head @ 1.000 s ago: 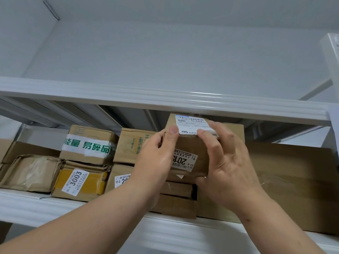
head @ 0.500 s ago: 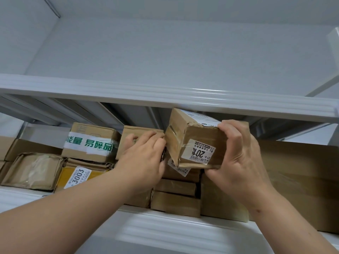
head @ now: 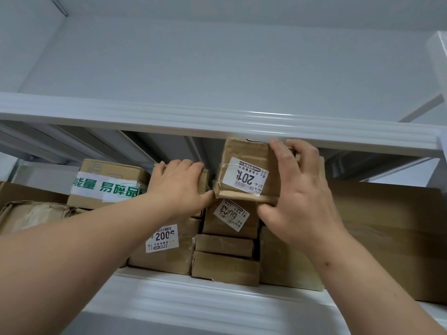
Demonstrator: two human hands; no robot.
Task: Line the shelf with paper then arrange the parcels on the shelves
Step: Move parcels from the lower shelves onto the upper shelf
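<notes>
A small brown parcel (head: 244,155) with a white label reading 201 sits high on a stack, just under the upper shelf beam. My right hand (head: 297,189) grips it, fingers over its top and thumb under its bottom edge. My left hand (head: 179,184) rests with its fingers curled over the top of the brown parcel (head: 202,182) just to the left. Below are a parcel labelled 6003 (head: 229,218), a parcel labelled 200 (head: 169,247) and two flat parcels (head: 225,259). All stand on the white metal shelf (head: 193,298).
A box with white tape and green print (head: 108,184) and crumpled parcels (head: 29,213) fill the shelf's left side. A large flat carton (head: 391,238) fills the right. The upper shelf beam (head: 217,122) hangs close above the stack.
My right hand turned the 201 parcel and lifted it onto the stack, nearer the beam. My left hand left that parcel and now rests on the parcel to its left.
</notes>
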